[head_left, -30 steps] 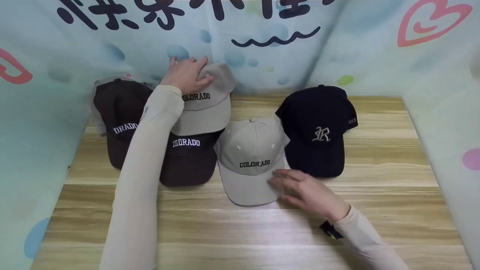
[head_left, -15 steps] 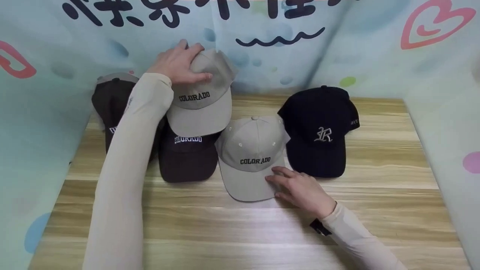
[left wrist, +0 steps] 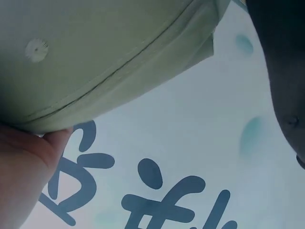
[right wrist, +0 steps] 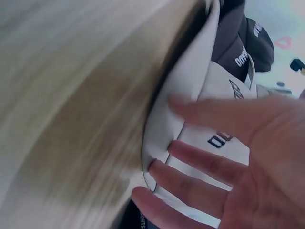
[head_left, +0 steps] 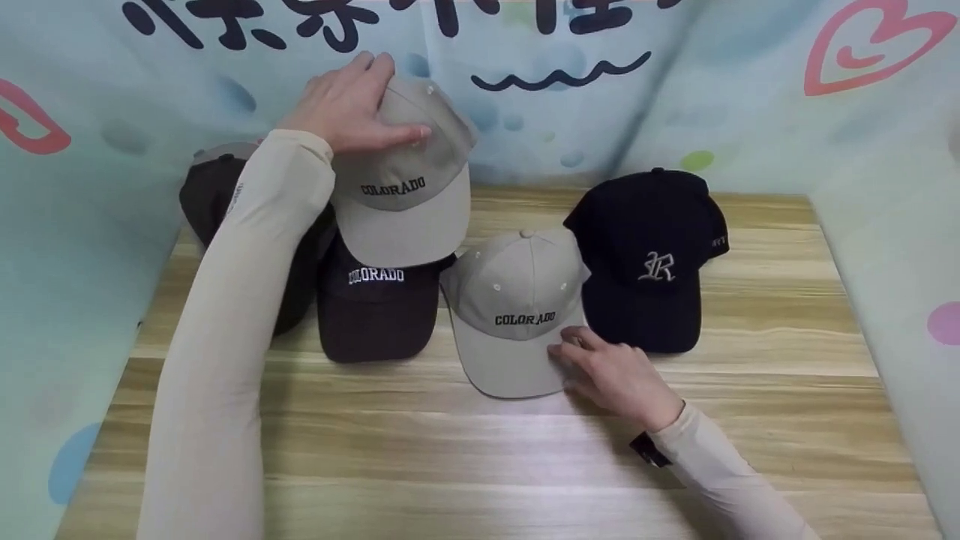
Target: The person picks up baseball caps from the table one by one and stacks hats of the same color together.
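My left hand [head_left: 349, 105] grips a light grey baseball cap [head_left: 401, 225] by the back of its crown, thumb across the front panel. This cap, lettered COLORADO, is held up over the rear of a dark brown COLORADO cap [head_left: 379, 322]. In the left wrist view the lifted cap's edge [left wrist: 133, 71] shows close up, fingers at its rim. My right hand [head_left: 622, 379] touches the brim of a second light grey COLORADO cap [head_left: 510, 367] with spread fingertips; the right wrist view shows its fingers [right wrist: 190, 186] loosely extended over that brim.
A navy cap [head_left: 637, 300] with an R emblem stands right of the front grey cap, against it. At left, another dark brown cap [head_left: 206, 187] is partly hidden by my left sleeve, with a grey cap [head_left: 225, 150] behind it. A printed cloth [head_left: 525, 135] backs the wooden table [head_left: 450, 465].
My left hand has raised its grey cap up and back, baring more of the dark brown cap. The front grey cap, with my right hand on its brim, has shifted slightly right.
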`<state>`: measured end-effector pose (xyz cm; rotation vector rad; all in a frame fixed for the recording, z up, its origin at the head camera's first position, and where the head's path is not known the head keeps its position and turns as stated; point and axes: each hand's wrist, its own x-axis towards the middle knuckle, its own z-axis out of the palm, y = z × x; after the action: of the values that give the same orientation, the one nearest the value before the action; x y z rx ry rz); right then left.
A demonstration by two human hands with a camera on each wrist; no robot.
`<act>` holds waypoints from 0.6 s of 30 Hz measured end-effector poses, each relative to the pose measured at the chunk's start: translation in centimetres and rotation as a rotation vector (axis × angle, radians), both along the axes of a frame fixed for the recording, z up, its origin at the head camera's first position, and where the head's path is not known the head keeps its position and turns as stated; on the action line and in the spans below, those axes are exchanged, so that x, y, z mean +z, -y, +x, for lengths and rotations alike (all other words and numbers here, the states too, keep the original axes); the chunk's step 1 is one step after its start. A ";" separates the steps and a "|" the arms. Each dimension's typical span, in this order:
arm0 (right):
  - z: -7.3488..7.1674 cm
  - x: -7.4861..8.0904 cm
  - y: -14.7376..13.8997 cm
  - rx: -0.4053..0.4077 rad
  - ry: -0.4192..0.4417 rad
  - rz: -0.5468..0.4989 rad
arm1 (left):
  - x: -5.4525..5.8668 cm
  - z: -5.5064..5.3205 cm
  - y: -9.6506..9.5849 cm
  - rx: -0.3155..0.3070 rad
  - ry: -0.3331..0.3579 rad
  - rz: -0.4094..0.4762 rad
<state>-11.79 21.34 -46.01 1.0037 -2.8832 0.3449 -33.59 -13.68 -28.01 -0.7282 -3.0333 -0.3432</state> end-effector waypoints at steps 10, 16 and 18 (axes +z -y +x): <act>-0.2 0.7 0.9 -0.046 0.110 0.071 | 1.2 0.7 -1.0 0.002 -0.161 0.093; -0.8 0.4 1.4 -0.086 0.062 0.068 | 1.4 0.9 -1.3 -0.029 -0.200 0.060; -1.2 0.3 1.7 -0.100 0.050 0.067 | 1.4 0.9 -1.4 -0.033 -0.201 0.054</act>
<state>-13.02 19.69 -45.66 0.8684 -2.9946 0.2716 -32.65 -12.31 -26.57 -0.7599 -2.8162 -0.3292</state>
